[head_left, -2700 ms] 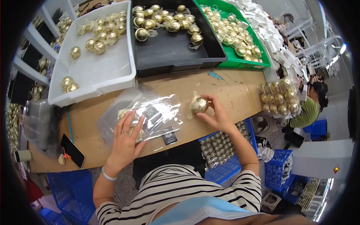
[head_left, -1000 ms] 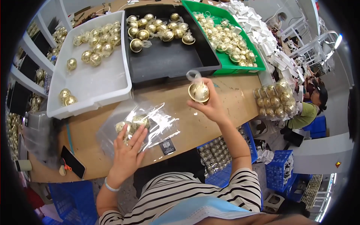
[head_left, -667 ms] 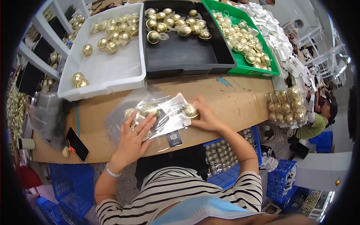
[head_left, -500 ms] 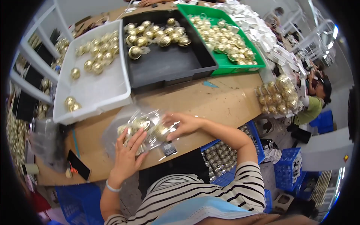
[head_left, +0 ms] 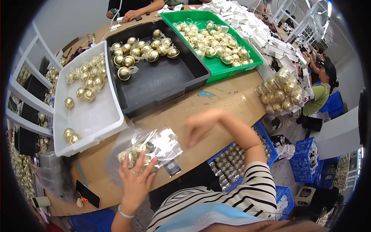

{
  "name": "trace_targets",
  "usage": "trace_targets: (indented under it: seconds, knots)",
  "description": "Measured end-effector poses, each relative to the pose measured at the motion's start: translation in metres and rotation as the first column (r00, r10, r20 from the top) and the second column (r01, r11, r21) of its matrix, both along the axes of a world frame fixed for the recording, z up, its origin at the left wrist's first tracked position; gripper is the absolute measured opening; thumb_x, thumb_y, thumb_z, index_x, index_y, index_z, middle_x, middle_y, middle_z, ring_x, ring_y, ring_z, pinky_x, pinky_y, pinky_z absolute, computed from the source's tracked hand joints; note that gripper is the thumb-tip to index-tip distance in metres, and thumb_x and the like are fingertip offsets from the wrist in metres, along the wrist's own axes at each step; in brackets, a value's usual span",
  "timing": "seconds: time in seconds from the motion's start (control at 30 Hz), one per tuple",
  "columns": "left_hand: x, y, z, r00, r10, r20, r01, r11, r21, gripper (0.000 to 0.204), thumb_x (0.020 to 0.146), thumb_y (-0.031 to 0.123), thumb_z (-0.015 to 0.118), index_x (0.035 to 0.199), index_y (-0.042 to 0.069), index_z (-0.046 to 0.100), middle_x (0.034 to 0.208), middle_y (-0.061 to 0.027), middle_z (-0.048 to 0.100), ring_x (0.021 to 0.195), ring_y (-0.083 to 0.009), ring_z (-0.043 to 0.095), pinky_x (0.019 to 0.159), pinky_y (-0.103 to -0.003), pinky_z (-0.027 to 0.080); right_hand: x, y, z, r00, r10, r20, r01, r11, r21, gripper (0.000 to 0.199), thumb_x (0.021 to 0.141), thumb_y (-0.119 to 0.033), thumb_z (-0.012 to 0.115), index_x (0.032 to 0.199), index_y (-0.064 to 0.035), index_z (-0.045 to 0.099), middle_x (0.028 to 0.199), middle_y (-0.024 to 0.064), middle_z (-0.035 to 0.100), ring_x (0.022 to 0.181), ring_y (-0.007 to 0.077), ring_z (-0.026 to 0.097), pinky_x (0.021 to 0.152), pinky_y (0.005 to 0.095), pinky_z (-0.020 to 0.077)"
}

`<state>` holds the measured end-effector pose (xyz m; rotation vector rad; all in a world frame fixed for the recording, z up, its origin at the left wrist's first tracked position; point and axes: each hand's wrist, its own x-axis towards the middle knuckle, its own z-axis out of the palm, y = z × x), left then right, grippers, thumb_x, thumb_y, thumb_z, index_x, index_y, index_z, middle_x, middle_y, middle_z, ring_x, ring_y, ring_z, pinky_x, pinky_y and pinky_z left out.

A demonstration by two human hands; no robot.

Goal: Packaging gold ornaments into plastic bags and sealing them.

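Note:
On the brown tabletop lies a clear plastic bag (head_left: 168, 140) with several shiny gold ball ornaments (head_left: 140, 147) inside its left part. My left hand (head_left: 136, 178) rests on the bag over these balls, fingers spread. A black tag (head_left: 172, 168) with a white label sits at the bag's lower edge. To the right of the bag, apart from it, my right hand (head_left: 199, 124) is over the table. Motion smears its fingers, so whether it holds anything does not show.
Gold balls lie in a white tray (head_left: 85, 123), a black tray (head_left: 150, 83) and a green tray (head_left: 247, 71). A packed block of gold balls (head_left: 279, 94) stands at the right edge. A dark phone (head_left: 88, 193) lies at left. Blue crates (head_left: 302, 161) stand below; co-workers are beyond.
My right hand has left the gold ball at the bag and moved up and right. My left hand stays on the bag. The whole view has shifted slightly.

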<state>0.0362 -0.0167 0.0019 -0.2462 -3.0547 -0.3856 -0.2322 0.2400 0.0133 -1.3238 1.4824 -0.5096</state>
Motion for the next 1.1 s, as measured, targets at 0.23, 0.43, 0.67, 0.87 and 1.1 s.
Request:
trace_targets:
  seconds: [0.23, 0.43, 0.67, 0.87, 1.1]
  knots:
    - [-0.005, 0.001, -0.002, 0.997, -0.023, -0.076, 0.017, 0.997, -0.074, 0.061, 0.081, 0.032, 0.079, 0.139, 0.038, 0.061, 0.161, 0.0021, 0.038, 0.146, -0.0422, 0.025, 0.118, -0.072, 0.011, -0.206, 0.129, 0.024, -0.236, -0.652, -0.720, 0.558, 0.516, -0.650, 0.079, 0.067, -0.032, 0.093, 0.132, -0.0054, 0.058, 0.130, 0.0182, 0.062, 0.124, 0.0369, 0.054, 0.107, 0.0449, 0.0438]
    - [-0.001, -0.002, -0.010, 0.999, -0.023, -0.040, 0.021, 0.998, -0.053, 0.060, 0.084, 0.034, 0.078, 0.140, 0.040, 0.059, 0.161, 0.0034, 0.036, 0.146, -0.0419, 0.025, 0.116, -0.075, 0.012, -0.267, 0.100, -0.040, -0.137, -0.379, -0.915, 0.652, 0.661, -0.371, 0.073, 0.071, -0.040, 0.089, 0.128, -0.0051, 0.058, 0.127, 0.0203, 0.060, 0.127, 0.0391, 0.050, 0.108, 0.0486, 0.0421]
    - [-0.013, -0.008, 0.003, 0.992, -0.103, -0.080, 0.100, 0.994, -0.034, 0.059, 0.078, 0.031, 0.082, 0.134, 0.032, 0.065, 0.151, -0.0032, 0.044, 0.131, -0.0416, 0.039, 0.118, -0.073, 0.014, -0.116, 0.095, 0.020, 0.110, -0.912, -0.395, 0.544, 0.388, -0.744, 0.044, 0.085, -0.020, 0.079, 0.122, -0.0076, 0.060, 0.113, 0.0141, 0.056, 0.114, 0.0350, 0.054, 0.099, 0.0410, 0.0457]
    - [-0.026, -0.006, -0.002, 0.980, -0.160, -0.116, 0.158, 0.987, -0.023, 0.053, 0.078, 0.028, 0.080, 0.130, 0.026, 0.067, 0.143, -0.0086, 0.048, 0.127, -0.0414, 0.042, 0.118, -0.072, 0.015, -0.133, 0.106, -0.003, 0.206, -0.841, -0.500, 0.569, 0.519, -0.638, 0.025, 0.098, -0.021, 0.062, 0.114, -0.0026, 0.067, 0.114, 0.0238, 0.063, 0.096, 0.0382, 0.067, 0.091, 0.0424, 0.0511]
    - [-0.019, -0.001, -0.007, 0.974, -0.141, -0.179, 0.138, 0.990, -0.031, 0.053, 0.078, 0.030, 0.081, 0.129, 0.026, 0.068, 0.141, -0.0086, 0.050, 0.127, -0.0404, 0.043, 0.118, -0.071, 0.016, -0.215, 0.113, 0.001, -0.047, -0.668, -0.742, 0.803, 0.417, -0.426, 0.057, 0.094, -0.047, 0.065, 0.118, 0.0044, 0.068, 0.103, 0.0242, 0.072, 0.092, 0.0338, 0.070, 0.083, 0.0450, 0.0530]
